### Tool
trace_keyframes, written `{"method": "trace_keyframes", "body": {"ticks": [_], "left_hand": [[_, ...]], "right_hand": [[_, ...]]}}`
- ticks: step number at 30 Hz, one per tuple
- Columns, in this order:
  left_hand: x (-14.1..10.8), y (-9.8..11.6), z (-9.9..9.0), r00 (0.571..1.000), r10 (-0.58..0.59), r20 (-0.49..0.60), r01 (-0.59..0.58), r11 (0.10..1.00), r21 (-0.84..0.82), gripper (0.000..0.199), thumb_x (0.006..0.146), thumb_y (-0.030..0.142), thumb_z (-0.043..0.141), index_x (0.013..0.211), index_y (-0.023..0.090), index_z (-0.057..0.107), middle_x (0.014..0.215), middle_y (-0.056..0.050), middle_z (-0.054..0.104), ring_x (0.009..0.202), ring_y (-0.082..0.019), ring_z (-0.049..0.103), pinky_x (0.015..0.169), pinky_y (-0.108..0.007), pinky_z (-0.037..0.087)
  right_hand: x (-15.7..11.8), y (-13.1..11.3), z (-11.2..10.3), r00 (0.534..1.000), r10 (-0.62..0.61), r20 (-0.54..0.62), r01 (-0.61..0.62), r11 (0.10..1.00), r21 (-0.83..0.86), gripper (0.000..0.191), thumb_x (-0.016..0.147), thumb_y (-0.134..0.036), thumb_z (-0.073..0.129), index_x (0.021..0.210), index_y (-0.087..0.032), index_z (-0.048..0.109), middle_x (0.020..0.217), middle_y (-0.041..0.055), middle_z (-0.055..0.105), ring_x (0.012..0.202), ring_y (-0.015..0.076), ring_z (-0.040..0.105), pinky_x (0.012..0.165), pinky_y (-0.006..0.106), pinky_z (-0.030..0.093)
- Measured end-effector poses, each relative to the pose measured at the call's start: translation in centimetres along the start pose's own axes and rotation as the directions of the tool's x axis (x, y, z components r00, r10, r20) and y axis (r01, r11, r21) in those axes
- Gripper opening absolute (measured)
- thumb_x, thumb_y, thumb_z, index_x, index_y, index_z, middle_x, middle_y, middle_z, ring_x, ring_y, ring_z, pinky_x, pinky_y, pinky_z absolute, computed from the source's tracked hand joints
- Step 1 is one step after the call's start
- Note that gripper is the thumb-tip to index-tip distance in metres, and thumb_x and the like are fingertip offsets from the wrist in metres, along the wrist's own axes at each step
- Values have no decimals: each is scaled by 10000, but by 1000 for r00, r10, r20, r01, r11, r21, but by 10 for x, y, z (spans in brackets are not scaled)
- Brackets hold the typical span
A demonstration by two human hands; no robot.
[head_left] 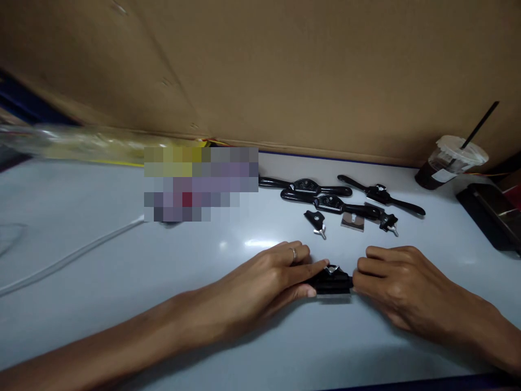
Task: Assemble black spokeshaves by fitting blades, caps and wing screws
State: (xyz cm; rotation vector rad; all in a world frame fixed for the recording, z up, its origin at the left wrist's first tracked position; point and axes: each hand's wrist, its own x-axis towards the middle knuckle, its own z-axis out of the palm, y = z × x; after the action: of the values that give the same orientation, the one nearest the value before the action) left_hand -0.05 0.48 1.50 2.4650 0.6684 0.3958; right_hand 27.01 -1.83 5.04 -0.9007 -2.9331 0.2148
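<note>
- In the lower right-centre of the frame, a black spokeshave [331, 283] lies between the two hands, low over or on the bench [195, 347]; which of these cannot be told.
- At its left end, the left hand [274, 277] is closed on it: the index fingertip reaches the silver thumb screw [332, 269] on top, and the thumb presses near the front edge.
- At its right end, the right hand [401, 285] has its fingers [370, 265] curled in around the handle, which they mostly hide; how tightly they grip cannot be told.
- Across the frame, the tool's long axis runs roughly left to right, in line from one hand to the other. A pale, straight metal edge [334, 298] faces the lower border, towards the person. The left index finger is nearer the thumb screw than any finger of the right hand, which sits beyond the body's right side.
- Above the hands, right of centre, two black spokeshaves [330, 203] lie one just below the other, with a third [380, 193] slanting to their right.
- Just below these, two small black caps with wing screws [315, 219] lie either side of a flat metal plate [353, 221].
- At the upper right stands a lidded drink cup [450, 163] with a straw.
</note>
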Motion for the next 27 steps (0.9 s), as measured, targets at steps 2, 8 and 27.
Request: {"method": "trace_keyframes", "body": {"ticks": [2,8,27], "left_hand": [[0,0,1,1000,-7,-7,7,1000,-6,344,1117,310,419,1357,179,628,928,-49,644,814,-185,584,709,-283,486],[-1,1,0,1000,-1,-3,1,1000,21,303,1106,274,444,1314,175,641,924,-43,647,805,-181,603,702,-277,497],[-6,-3,5,999,11,-43,-8,997,78,297,1059,293,524,1330,207,609,1027,-63,628,829,-195,635,717,-305,532]], "right_hand": [[0,-1,0,1000,-5,-3,5,1000,-11,263,843,42,509,833,-196,618,772,-7,636,688,184,500,612,346,324],[-2,-2,1,1000,0,-9,0,999,-32,263,885,26,499,839,-209,609,766,-8,632,688,181,521,596,342,327],[-8,-1,-6,979,191,76,-189,981,-35,38,962,-249,625,945,-215,631,936,37,653,833,247,623,681,371,421]]}}
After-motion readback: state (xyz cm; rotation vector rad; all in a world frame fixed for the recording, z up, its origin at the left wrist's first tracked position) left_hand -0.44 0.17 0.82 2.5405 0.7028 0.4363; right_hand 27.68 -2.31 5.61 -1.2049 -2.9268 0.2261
